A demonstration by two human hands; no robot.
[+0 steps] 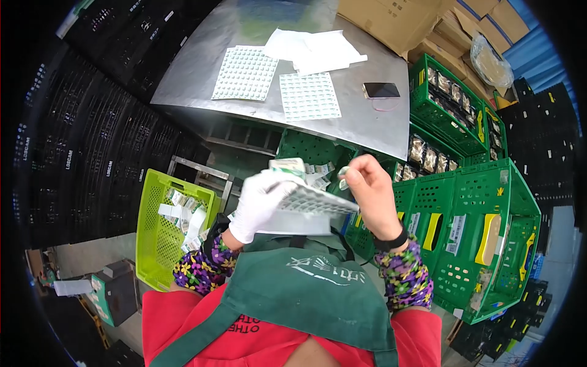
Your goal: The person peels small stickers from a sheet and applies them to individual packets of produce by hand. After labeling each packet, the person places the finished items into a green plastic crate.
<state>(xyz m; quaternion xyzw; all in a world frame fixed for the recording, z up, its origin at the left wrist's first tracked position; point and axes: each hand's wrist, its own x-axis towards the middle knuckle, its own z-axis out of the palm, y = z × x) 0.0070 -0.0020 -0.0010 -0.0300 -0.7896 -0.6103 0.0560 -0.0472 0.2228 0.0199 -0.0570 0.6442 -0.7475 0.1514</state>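
My left hand [254, 205], in a white glove, is closed around a sheet of small round labels [318, 199], tilted in front of the apron. A small pack with a pale top and green side [287, 166] sticks up at the same hand; its grip on the pack is partly hidden. My bare right hand [374, 194] pinches a small round label [343, 177] just above the sheet's right end. Behind the hands, a green crate [306, 147] holds several small packs [319, 177].
A metal table [195, 67] carries two label sheets [246, 72] [310, 98], white papers [327, 50] and a phone [381, 90]. A lime-green basket [150, 229] with packs stands left. Green crates [446, 202] crowd the right; black crates [79, 140] are stacked left.
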